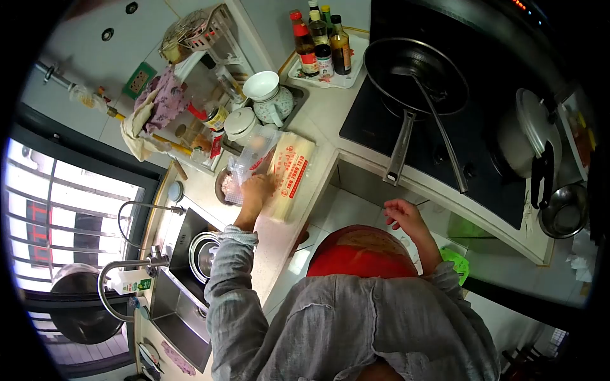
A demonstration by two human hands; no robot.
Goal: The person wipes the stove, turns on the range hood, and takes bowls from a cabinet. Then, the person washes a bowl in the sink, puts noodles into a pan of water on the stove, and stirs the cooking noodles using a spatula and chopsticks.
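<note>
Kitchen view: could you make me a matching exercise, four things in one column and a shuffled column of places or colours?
Things:
1. Left hand
2. Pan
3. Bottles
4. Sleeves

Places or colours:
A. On a white tray
B. Grey
C. At a red-printed packet
D. On the black hob

Right pairs: 1-C, 2-D, 3-A, 4-B

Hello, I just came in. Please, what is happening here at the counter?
A person in a grey shirt has the left hand on a clear plastic bag and a long pale package with red print, lying on the counter. Beside it is a bowl, partly covered by plastic. The right hand is held away from the counter, holding nothing that I can see. On the cooktop, a pan has a long-handled utensil in it.
</note>
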